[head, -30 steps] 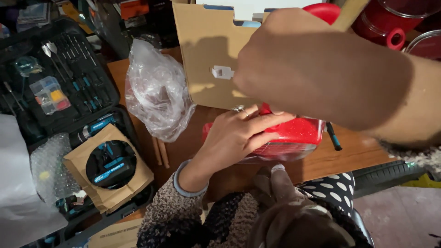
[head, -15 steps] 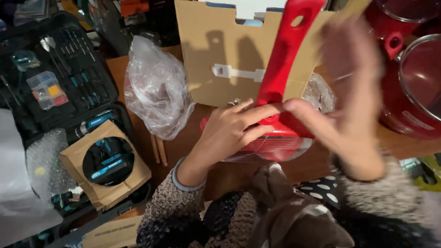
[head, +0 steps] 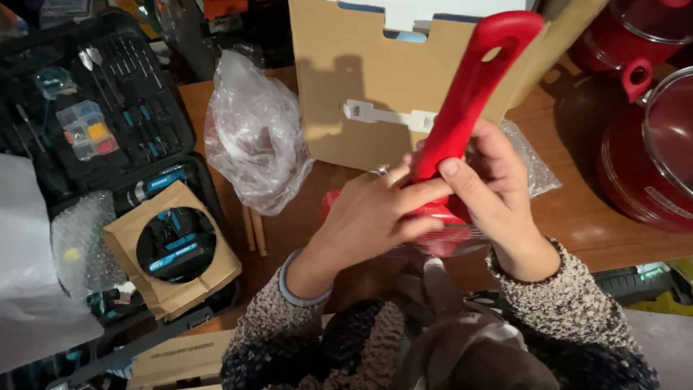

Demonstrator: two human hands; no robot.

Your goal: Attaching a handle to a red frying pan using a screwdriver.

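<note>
A red kitchen utensil with a long handle (head: pixel 473 87) stands upright in front of me, its wide lower end wrapped in clear plastic (head: pixel 444 238). My left hand (head: pixel 375 217) grips the lower part from the left, fingers laid across the red surface. My right hand (head: pixel 494 188) holds the handle's base from the right, thumb pressed on the front. Both hands sit above a wooden table (head: pixel 577 217).
A cardboard box (head: pixel 361 79) stands behind the utensil. A crumpled clear plastic bag (head: pixel 249 137) lies to its left. An open black tool case (head: pixel 94 108) and a cardboard-sleeved tool (head: pixel 170 245) are at left. Red pots with glass lids (head: pixel 650 144) sit at right.
My right arm came down from in front of the camera and took hold of the red handle. The utensil was raised upright; the left hand stayed on its lower end.
</note>
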